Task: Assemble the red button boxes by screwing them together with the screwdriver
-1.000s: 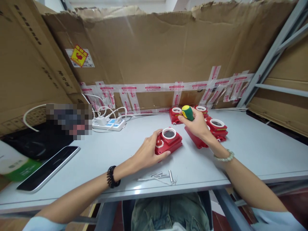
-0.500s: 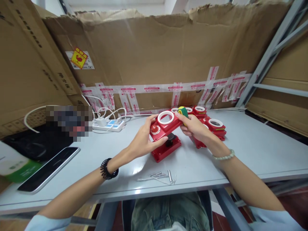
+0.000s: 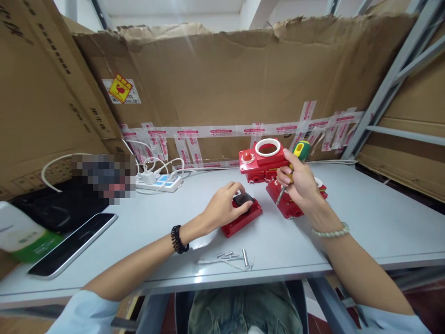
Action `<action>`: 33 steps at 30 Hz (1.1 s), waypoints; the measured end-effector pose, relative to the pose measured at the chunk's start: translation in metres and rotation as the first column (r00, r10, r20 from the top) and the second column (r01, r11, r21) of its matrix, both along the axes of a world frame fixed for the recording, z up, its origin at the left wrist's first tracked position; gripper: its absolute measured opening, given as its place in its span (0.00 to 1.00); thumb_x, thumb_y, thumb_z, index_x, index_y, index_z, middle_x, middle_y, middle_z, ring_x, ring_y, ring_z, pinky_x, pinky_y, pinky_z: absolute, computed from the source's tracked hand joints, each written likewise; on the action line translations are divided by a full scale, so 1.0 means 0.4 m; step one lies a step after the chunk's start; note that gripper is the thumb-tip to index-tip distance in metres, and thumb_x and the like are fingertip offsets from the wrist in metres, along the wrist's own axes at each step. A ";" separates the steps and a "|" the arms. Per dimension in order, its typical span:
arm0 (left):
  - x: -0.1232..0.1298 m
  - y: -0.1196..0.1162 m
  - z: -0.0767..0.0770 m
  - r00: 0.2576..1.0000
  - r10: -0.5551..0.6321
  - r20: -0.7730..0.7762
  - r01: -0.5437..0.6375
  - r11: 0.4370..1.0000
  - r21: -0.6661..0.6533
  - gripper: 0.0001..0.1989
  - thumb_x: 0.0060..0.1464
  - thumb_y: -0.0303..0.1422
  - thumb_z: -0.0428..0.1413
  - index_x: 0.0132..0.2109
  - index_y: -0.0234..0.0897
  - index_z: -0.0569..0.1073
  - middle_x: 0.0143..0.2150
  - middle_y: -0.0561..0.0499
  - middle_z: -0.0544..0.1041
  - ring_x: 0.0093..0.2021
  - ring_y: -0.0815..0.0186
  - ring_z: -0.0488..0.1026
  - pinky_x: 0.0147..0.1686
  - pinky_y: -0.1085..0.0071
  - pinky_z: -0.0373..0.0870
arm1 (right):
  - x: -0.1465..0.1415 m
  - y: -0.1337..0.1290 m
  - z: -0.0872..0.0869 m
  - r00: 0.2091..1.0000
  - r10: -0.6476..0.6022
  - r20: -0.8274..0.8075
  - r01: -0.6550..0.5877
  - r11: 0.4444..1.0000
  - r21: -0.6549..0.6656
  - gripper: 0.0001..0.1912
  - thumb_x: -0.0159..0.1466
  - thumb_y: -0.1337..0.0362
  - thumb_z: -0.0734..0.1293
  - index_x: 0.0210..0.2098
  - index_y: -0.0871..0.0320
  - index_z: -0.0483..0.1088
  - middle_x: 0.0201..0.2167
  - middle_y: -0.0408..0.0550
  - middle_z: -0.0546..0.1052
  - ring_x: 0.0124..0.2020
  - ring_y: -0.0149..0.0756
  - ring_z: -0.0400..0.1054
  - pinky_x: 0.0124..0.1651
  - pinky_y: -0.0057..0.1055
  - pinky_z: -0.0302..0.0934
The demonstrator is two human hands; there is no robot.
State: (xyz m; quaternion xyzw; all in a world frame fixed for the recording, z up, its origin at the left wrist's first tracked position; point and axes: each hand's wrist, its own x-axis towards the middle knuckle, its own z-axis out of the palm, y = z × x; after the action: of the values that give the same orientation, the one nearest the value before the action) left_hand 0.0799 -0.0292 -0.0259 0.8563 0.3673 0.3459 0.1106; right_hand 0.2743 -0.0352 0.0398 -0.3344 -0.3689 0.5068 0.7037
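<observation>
My left hand (image 3: 222, 206) reaches down to the red base box (image 3: 239, 226) on the table. Its thumb and fingers curl around a black round part (image 3: 244, 199) inside that box. In my right hand (image 3: 299, 178) is a screwdriver (image 3: 301, 149) with a green and yellow handle, its shaft pointing down to the left. The same hand's thumb and fingers pinch the right end of a red cover (image 3: 264, 162), which has a white ring and a red knob. This cover is raised over the table, partly in front of other red boxes (image 3: 287, 202).
Several screws and a small metal rod (image 3: 245, 257) lie near the front edge beside a white string. A power strip (image 3: 163, 182) with white cables sits at the back left. A tablet-like device (image 3: 74, 243) lies at left. Cardboard (image 3: 208, 83) walls the back.
The red cover has moved up and right, off the base, in my right hand. My left hand has let go of the cover and dropped to the black part in the base.
</observation>
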 end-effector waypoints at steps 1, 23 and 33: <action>0.002 0.001 -0.002 1.000 -0.005 -0.004 0.005 1.000 0.006 0.09 0.56 0.38 0.57 0.39 0.38 0.68 0.39 0.48 0.75 0.36 0.62 0.73 0.39 0.64 0.70 | -0.003 -0.002 -0.001 1.000 0.005 0.006 -0.005 1.000 -0.004 0.25 0.52 0.58 0.74 0.21 0.55 0.51 0.11 0.30 0.54 0.11 0.19 0.48 0.13 0.21 0.42; -0.487 0.058 -0.076 0.803 0.541 -0.251 -0.554 0.832 0.024 0.18 0.54 0.48 0.53 0.39 0.37 0.71 0.37 0.46 0.80 0.38 0.56 0.76 0.39 0.64 0.70 | -0.020 -0.001 -0.019 0.996 0.039 0.076 -0.040 0.999 0.018 0.22 0.56 0.59 0.72 0.19 0.56 0.54 0.11 0.31 0.54 0.10 0.19 0.48 0.14 0.21 0.39; -0.535 -0.014 -0.089 0.801 0.534 -0.272 -0.553 0.833 0.009 0.23 0.53 0.50 0.52 0.48 0.37 0.69 0.46 0.43 0.78 0.44 0.54 0.74 0.43 0.61 0.69 | -0.020 0.000 -0.023 0.995 0.055 0.089 -0.059 0.997 0.048 0.21 0.56 0.61 0.72 0.20 0.56 0.54 0.12 0.31 0.54 0.10 0.19 0.47 0.14 0.22 0.38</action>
State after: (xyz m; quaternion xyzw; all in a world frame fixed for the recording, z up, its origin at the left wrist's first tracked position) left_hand -0.1343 -0.0348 -0.0616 0.7487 0.6204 0.2330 -0.0129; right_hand 0.2662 -0.0353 0.0305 -0.3279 -0.4216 0.5020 0.6803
